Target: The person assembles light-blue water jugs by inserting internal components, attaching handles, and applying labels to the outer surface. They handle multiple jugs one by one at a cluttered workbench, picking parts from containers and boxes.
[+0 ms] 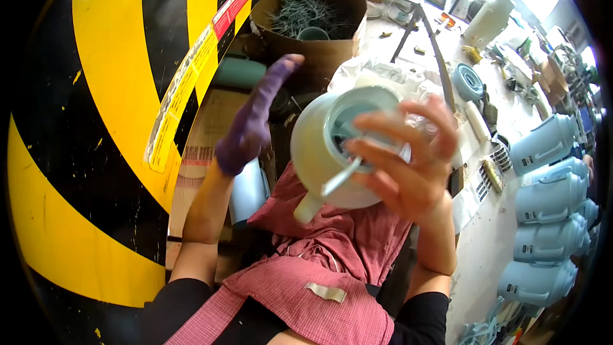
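Note:
My left hand [252,115] wears a purple glove with bare fingertips. Its fingers are stretched out, apart from the jug and holding nothing. A pale blue-green plastic jug [310,147] rests tilted over my lap, its round mouth facing up toward me and its handle [308,209] pointing down. My bare right hand [408,160], smeared by motion, is over the right side of the mouth. From under its fingers sticks out a slim pale stick-like tool [341,177], crossing the rim. The inside of the jug is partly hidden by my fingers.
A cardboard box [313,57] of thin plastic scraps stands ahead. To my right runs a white worktable [476,217] bearing several light-blue jugs [550,198], a round blue part [467,82] and brushes. A yellow-and-black striped panel [108,89] rises at left. Another blue jug [248,195] lies below my left wrist.

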`<move>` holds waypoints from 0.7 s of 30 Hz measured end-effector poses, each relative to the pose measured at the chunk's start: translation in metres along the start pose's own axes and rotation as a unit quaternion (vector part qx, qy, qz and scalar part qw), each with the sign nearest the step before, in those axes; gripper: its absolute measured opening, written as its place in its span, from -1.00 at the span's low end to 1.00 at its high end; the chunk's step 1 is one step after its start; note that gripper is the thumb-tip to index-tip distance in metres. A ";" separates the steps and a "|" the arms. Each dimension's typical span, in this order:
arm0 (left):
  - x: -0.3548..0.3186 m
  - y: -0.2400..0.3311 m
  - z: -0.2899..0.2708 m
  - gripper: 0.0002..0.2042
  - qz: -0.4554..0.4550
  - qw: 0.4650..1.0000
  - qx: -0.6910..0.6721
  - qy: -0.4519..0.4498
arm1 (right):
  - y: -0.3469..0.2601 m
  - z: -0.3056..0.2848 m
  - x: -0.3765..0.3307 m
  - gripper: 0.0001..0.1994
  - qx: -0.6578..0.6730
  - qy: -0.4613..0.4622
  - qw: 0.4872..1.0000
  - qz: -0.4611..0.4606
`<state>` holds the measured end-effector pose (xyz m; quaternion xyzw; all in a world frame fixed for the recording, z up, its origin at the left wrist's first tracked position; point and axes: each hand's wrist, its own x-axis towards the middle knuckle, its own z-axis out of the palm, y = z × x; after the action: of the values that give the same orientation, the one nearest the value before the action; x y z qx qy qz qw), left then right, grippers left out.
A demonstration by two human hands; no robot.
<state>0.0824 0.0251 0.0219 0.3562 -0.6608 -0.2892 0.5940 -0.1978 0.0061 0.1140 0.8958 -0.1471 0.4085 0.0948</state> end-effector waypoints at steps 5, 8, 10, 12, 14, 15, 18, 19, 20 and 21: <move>0.061 0.073 0.028 0.05 0.178 0.917 0.186 -0.304 | -0.033 -0.006 -0.005 -0.64 -0.026 -0.028 0.999 -0.028; 0.057 0.058 0.052 -0.07 0.220 0.916 0.066 -0.330 | -0.025 -0.002 -0.014 -0.65 0.011 0.013 0.993 -0.118; 0.051 0.064 0.053 -0.09 0.203 0.922 0.048 -0.327 | -0.026 -0.003 -0.012 -0.64 0.035 0.011 0.991 -0.132; 0.048 0.071 0.056 -0.21 0.185 0.923 0.051 -0.333 | -0.022 -0.010 -0.012 -0.60 0.056 -0.026 0.982 -0.178; 0.041 0.070 0.065 -0.08 0.214 0.931 0.080 -0.284 | -0.013 -0.007 -0.014 -0.58 0.066 -0.025 0.980 -0.186; 0.047 0.069 0.064 -0.08 0.216 0.931 0.084 -0.282 | -0.002 -0.004 -0.012 -0.58 0.065 0.001 0.975 -0.211; 0.082 0.071 0.058 -0.08 0.226 0.932 0.212 -0.189 | 0.037 -0.009 -0.022 -0.46 -0.102 0.013 0.983 -0.152; 0.114 0.024 0.042 -0.17 0.413 0.846 0.334 -0.053 | 0.043 -0.012 -0.002 -0.35 -0.160 -0.005 0.985 -0.069; 0.132 0.024 0.029 -0.19 0.114 0.984 0.122 -0.056 | 0.052 -0.007 -0.006 -0.46 -0.159 0.123 0.979 0.031; 0.171 0.040 0.022 -0.35 0.110 0.983 0.145 -0.025 | 0.057 -0.002 -0.008 -0.49 -0.092 0.209 0.972 0.052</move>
<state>0.0483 -0.0918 0.1507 0.3566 -0.7458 -0.1321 0.5470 -0.2239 -0.0453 0.1119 0.7693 -0.2075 0.5757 0.1835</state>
